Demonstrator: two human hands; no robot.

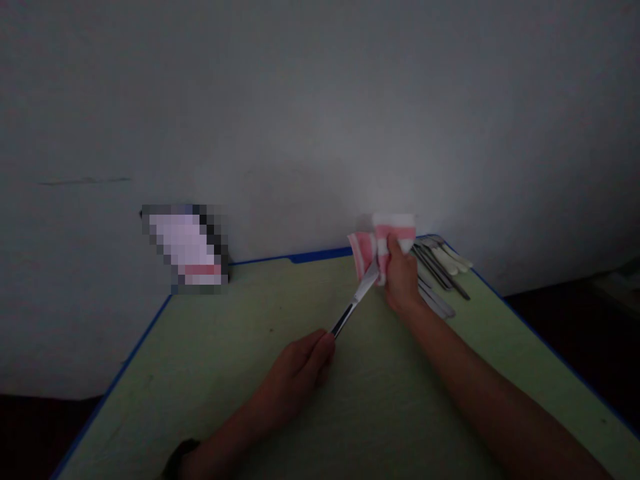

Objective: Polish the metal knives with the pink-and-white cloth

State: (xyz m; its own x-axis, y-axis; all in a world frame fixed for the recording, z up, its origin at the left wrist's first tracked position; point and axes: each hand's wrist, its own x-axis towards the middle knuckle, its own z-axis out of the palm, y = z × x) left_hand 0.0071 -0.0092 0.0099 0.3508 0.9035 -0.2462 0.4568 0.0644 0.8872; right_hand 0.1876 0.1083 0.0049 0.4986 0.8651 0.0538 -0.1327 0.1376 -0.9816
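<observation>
My left hand [306,363] is closed around the handle end of a table knife [356,299], which slants up and to the right above the table. The knife's far end meets a pink and white striped cloth [395,230]. Gripping that cloth is my right hand [403,277], its fingers closed and partly hidden behind the fabric. The tip of the blade is covered by the cloth. Just right of my right hand lies a group of cutlery [440,267], some pieces dark or metal and some with white handles.
The pale green table [240,320] has a blue edge and stands against a grey wall [310,120]. At its back left corner an upright device with a blurred bright screen [185,243] leans near the wall. Dark floor shows past both sides.
</observation>
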